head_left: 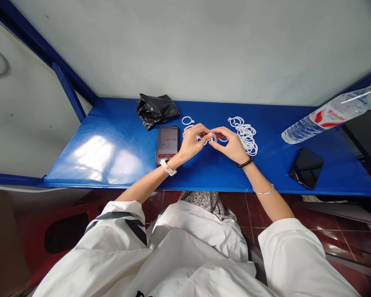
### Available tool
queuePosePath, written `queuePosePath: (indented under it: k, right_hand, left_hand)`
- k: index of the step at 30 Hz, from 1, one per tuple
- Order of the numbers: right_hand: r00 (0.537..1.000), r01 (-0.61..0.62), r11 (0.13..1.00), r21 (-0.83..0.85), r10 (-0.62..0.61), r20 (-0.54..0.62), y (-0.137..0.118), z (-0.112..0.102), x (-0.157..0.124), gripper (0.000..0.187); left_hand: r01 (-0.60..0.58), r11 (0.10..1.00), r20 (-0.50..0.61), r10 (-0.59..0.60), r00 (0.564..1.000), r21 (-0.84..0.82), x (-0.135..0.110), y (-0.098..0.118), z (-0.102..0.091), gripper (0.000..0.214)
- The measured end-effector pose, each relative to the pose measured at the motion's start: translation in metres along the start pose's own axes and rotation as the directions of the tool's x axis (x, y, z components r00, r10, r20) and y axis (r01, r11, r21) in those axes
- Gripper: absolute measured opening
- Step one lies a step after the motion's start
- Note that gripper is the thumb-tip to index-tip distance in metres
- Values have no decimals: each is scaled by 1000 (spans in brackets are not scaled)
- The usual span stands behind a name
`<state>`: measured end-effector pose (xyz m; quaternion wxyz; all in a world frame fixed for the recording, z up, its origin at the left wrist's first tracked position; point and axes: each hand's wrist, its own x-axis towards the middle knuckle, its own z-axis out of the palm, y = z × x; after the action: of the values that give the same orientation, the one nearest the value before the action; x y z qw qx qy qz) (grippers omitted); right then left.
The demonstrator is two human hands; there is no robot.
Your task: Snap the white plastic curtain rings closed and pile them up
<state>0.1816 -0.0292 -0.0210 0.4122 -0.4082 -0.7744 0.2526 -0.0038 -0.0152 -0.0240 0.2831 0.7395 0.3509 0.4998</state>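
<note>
Between my two hands, just above the blue table, is a small white plastic ring (214, 137). My left hand (194, 141) pinches it from the left with thumb and fingertips. From the other side my right hand (230, 143) grips the same ring, its fingers curled. A pile of similar white rings (247, 138) lies right beside my right hand. More rings, among them a loose one (188, 120), lie behind and beside my left hand, partly hidden by it. Small tabs stick out from some of the rings.
A lit phone (167, 144) showing 04:00 lies left of my left hand. Behind it sits a crumpled black plastic bag (157, 110). To the right are a water bottle (330, 113) and a dark phone (306, 168) on the blue table (136, 144). A pale wall rises behind.
</note>
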Motion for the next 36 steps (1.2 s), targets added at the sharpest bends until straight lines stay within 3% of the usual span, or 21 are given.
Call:
queuePosePath:
  k: [7, 16, 20, 24, 30, 36]
  right_hand:
    - [999, -19, 948, -318, 33, 39, 7, -2, 0, 26]
    - [965, -255, 789, -560, 245, -95, 20, -12, -1, 34]
    - [939, -295, 732, -615, 340, -46, 21, -13, -2, 38]
    - [937, -285, 769, -573, 349, 3, 23, -12, -2, 40]
    - [931, -340, 881, -328, 365, 16, 28, -5, -2, 41]
    - [964, -208, 933, -294, 246, 98, 28, 2, -2, 38]
  left_hand:
    - [18, 981, 82, -35, 996, 191, 2, -4, -3, 13]
    - [80, 942, 5, -87, 996, 326, 11, -3, -17, 17]
    - [157, 913, -18, -163, 987, 376, 16, -9, -26, 16]
    - [207, 880, -38, -211, 977, 428, 21, -10, -35, 18]
    - [209, 874, -38, -214, 976, 439, 23, -8, -39, 17]
    - [187, 896, -21, -195, 981, 404, 21, -12, -38, 16]
